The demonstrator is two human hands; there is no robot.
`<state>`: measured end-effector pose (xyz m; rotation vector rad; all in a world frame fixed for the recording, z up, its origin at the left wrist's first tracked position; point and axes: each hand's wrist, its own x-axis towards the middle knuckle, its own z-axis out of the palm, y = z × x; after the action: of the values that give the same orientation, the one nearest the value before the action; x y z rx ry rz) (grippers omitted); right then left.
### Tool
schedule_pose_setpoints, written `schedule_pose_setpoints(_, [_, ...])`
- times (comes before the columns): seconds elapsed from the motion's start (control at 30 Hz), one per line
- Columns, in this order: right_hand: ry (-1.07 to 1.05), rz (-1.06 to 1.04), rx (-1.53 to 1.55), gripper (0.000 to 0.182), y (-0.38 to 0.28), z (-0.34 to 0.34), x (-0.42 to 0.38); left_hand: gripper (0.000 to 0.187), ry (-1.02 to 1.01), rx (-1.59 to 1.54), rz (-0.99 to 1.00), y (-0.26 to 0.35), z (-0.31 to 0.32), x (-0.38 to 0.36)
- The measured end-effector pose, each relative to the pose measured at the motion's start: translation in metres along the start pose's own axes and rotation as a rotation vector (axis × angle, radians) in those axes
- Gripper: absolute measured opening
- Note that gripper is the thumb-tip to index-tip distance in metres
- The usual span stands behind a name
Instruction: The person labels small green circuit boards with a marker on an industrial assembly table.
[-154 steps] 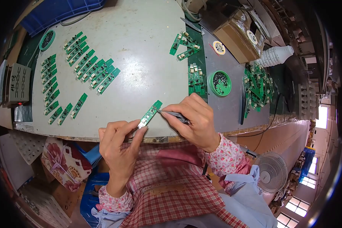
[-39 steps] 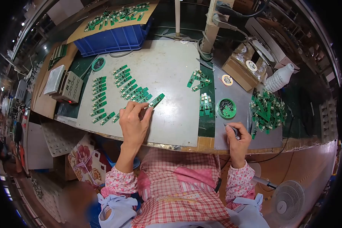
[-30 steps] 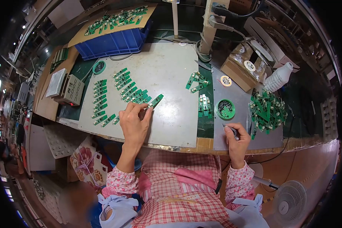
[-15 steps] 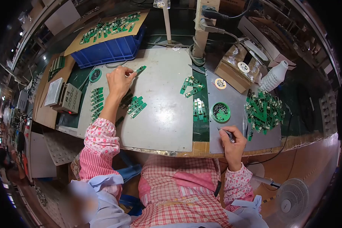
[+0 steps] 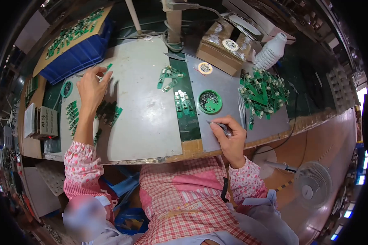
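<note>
Work partway along, by my judgement. My left hand (image 5: 90,87) is over the far left of the pale work sheet (image 5: 151,122), fingertips pinched on one circuit board (image 5: 108,68), held near the blue bin (image 5: 79,59). My right hand (image 5: 232,141) is part-curled, thumb and fingers closed on a slim grey tool (image 5: 224,130), probably tweezers, just below the green dish (image 5: 214,108) of small dark parts.

Laid out, apparently handled: a slanting column of boards (image 5: 72,116) at left, and a second group (image 5: 110,113) beside my left forearm, part hidden and shaded; count unclear. More boards lie on the cardboard (image 5: 40,67) over the bin; their stage I cannot tell.

Apparently remaining: the big loose heap (image 5: 263,94) at right, the row (image 5: 185,104) on the dark strip, and the small cluster (image 5: 169,77) above it.
</note>
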<state>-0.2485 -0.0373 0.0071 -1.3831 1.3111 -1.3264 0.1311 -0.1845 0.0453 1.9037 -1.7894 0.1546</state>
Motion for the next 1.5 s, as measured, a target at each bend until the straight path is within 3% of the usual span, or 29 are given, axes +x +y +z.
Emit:
schedule_pose_setpoints(0.13, [0.047,-0.005,0.068,0.012,0.006,0.0,0.0,0.021,-0.195,-0.232,0.152,0.082,-0.004,-0.039])
schedule_pose_setpoints(0.2, [0.059,-0.025,0.091,0.013,0.006,0.001,0.0,0.02,-0.14,-0.16,0.256,0.102,0.012,-0.054])
schedule_pose_setpoints(0.33, [0.05,-0.031,0.063,0.013,0.006,0.0,-0.001,0.027,-0.104,-0.104,0.185,0.117,0.052,-0.042])
schedule_pose_setpoints(0.53, [0.081,-0.062,0.06,0.014,0.007,0.002,0.0,0.025,-0.227,0.018,0.125,0.12,0.054,-0.028])
schedule_pose_setpoints(0.73, [0.085,-0.089,-0.076,0.012,0.004,0.002,0.001,0.014,-0.266,-0.068,0.101,0.113,0.011,-0.081])
schedule_pose_setpoints(0.9, [0.019,-0.131,-0.133,0.011,-0.002,0.004,0.005,0.016,-0.233,-0.12,0.165,0.125,-0.018,-0.158])
schedule_pose_setpoints(1.03, [-0.083,-0.117,-0.182,0.012,-0.004,0.004,0.008,0.025,-0.163,-0.183,0.046,0.124,-0.027,-0.189])
schedule_pose_setpoints(1.1, [-0.11,-0.135,-0.204,0.012,-0.004,0.007,0.01,0.027,-0.138,-0.249,-0.044,0.119,-0.027,-0.198])
schedule_pose_setpoints(1.5, [-0.287,-0.252,-0.324,0.013,-0.019,0.05,0.022,0.019,-0.086,-0.343,-0.03,0.119,-0.018,-0.199])
